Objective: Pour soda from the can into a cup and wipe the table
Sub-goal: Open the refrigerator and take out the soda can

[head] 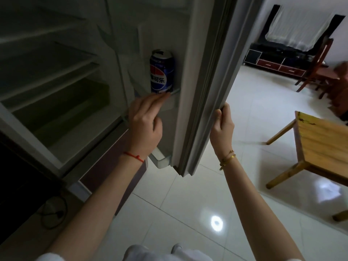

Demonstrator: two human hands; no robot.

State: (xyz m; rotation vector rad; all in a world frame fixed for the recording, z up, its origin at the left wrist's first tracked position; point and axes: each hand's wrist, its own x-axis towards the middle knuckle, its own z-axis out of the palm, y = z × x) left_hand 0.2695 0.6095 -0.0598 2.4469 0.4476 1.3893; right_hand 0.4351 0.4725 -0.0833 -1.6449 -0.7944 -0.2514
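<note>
Left hand (145, 121) reaches into the open fridge door, fingers straight and extended, tips at the rail of the door shelf (169, 95) just under the can; grip is spread, holding nothing. Can't tell whether the fingertips actually touch the can. Red string bracelet (134, 156) on that wrist. Right hand (222, 125) is curled round the outer edge of the fridge door (199, 87), thumb on the near face, fingers wrapped behind and hidden; grip pinching the door edge. Gold bracelets (227, 158) on that wrist. Soda can (162, 72), blue with red-white logo, stands upright on the door shelf, alone there, top looks dark and may be open, too dim to say. Fridge interior (52, 76) on the left is dark, with bare shelves showing. Wooden worktop (323, 144) on the right, well apart from the fridge, on a glossy white tile floor (188, 204). Far right: a dark wooden chair (316, 66) and a low dark cabinet (273, 63) under a curtained window.
</note>
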